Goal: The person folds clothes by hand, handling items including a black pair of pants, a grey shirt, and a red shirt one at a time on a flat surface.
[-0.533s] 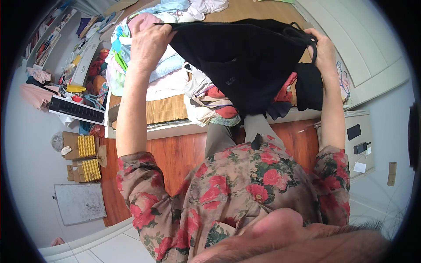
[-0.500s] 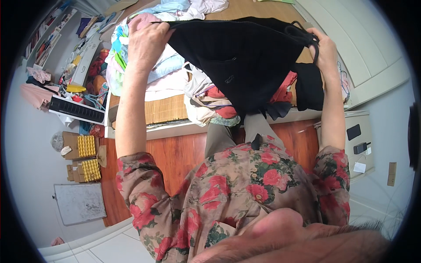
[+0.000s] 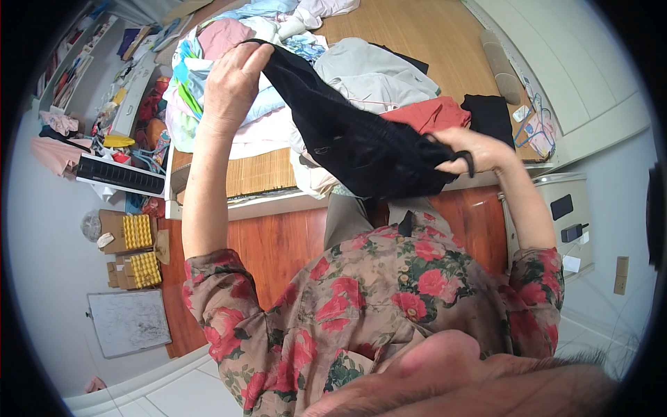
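A black garment with a dark cord loop (image 3: pixel 347 139) is stretched slantwise between my two hands, above the near edge of the bed. My left hand (image 3: pixel 235 83) grips its upper left corner, fingers closed over the edge. Lower down and to the right, my right hand (image 3: pixel 476 149) is closed on its other end, where the cord loop hangs by the fingers. Behind it on the bed lie a pale grey garment (image 3: pixel 375 73), a red cloth (image 3: pixel 434 115) and a folded black cloth (image 3: pixel 488 118).
Piled clothes, one a pink cloth (image 3: pixel 226 38), cover the bed's left side. Blue hangers (image 3: pixel 540 121) lie at its right edge beside a rolled mat (image 3: pixel 497 59). A white cabinet (image 3: pixel 577 194) with a phone stands at right; a whiteboard (image 3: pixel 128 323) leans at lower left.
My right hand has come down and inward with its end of the garment, which has gone from spread wide to bunched and slanting. The left hand stays nearly in place. More of the bed shows.
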`<state>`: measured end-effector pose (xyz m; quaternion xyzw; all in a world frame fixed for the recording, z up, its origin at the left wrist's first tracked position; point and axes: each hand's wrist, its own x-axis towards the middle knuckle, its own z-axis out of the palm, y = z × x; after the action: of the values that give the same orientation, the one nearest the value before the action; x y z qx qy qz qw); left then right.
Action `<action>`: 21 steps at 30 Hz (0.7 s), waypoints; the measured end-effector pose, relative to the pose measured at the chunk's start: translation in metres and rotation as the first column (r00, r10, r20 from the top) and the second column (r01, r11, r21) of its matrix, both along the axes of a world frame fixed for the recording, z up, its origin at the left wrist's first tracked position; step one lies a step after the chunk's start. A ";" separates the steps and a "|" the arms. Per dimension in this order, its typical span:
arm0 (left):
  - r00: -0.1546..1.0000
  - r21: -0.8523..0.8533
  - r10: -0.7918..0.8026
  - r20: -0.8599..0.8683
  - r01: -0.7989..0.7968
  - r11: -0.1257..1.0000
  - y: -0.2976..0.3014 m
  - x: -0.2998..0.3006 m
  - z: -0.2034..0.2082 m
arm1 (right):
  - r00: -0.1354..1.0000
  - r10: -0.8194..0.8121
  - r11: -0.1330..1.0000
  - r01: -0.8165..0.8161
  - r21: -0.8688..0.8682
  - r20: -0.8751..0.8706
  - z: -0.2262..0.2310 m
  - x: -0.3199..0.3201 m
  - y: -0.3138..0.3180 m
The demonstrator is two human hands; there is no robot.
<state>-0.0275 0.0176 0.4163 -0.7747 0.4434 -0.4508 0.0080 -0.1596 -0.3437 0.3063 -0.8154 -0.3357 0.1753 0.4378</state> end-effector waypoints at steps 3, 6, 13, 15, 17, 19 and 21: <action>1.000 0.067 -0.018 0.018 0.017 0.998 -0.005 -0.007 0.004 | 0.983 -0.064 0.998 0.064 -0.005 -0.172 -0.036 0.001 0.016; 0.998 0.145 0.063 0.005 -0.063 0.987 0.012 -0.008 0.007 | 0.829 -0.547 0.805 0.558 -0.201 0.112 -0.030 0.008 -0.009; 0.950 0.131 0.284 0.132 -0.301 0.945 0.036 -0.023 0.002 | 0.469 -0.801 0.588 0.733 0.342 0.371 0.032 -0.016 -0.033; 0.927 0.045 0.333 0.171 -0.345 0.938 0.037 -0.030 0.008 | 0.385 -0.912 0.206 0.728 0.654 -0.142 0.019 -0.017 -0.039; 0.924 -0.011 0.334 0.185 -0.338 0.941 0.035 -0.036 0.014 | 0.655 -0.695 0.173 0.552 0.816 -0.296 0.023 -0.024 -0.055; 0.970 -0.070 0.189 0.156 -0.180 0.981 0.032 -0.040 0.028 | 0.917 -0.331 0.111 0.274 0.955 -0.225 0.040 -0.033 -0.067; 0.990 -0.162 0.013 0.138 0.010 0.987 0.022 -0.040 0.039 | 0.822 -0.546 0.058 0.228 0.972 -0.160 0.058 -0.043 -0.051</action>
<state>-0.0675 0.0394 0.4557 -0.7399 0.4030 -0.5381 -0.0237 -0.2024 -0.3951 0.3643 -0.4206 -0.1859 -0.3075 0.8331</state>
